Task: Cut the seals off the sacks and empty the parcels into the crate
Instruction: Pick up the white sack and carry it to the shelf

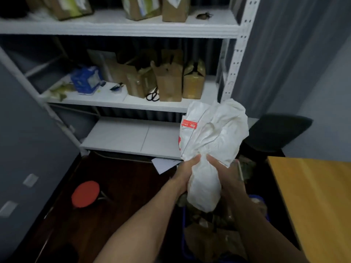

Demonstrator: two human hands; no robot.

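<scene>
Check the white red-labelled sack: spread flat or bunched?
Bunched. The left hand and right hand squeeze the crumpled white sack at its middle, folds fanning above.

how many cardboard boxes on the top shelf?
3 on the top shelf, all cropped by the frame's top edge: left box, middle box, right box close beside the middle one. Others may be hidden behind them or out of frame.

Crumpled white woven-plastic sack (pixel 214 133) with a red label is held up, top flopping open. The left hand (pixel 187 172) and right hand (pixel 227 173) grip its bunched middle. Its lower end hangs right over the blue plastic crate (pixel 183 242), where brown parcels (pixel 209 238) lie piled, pretty dim.
</scene>
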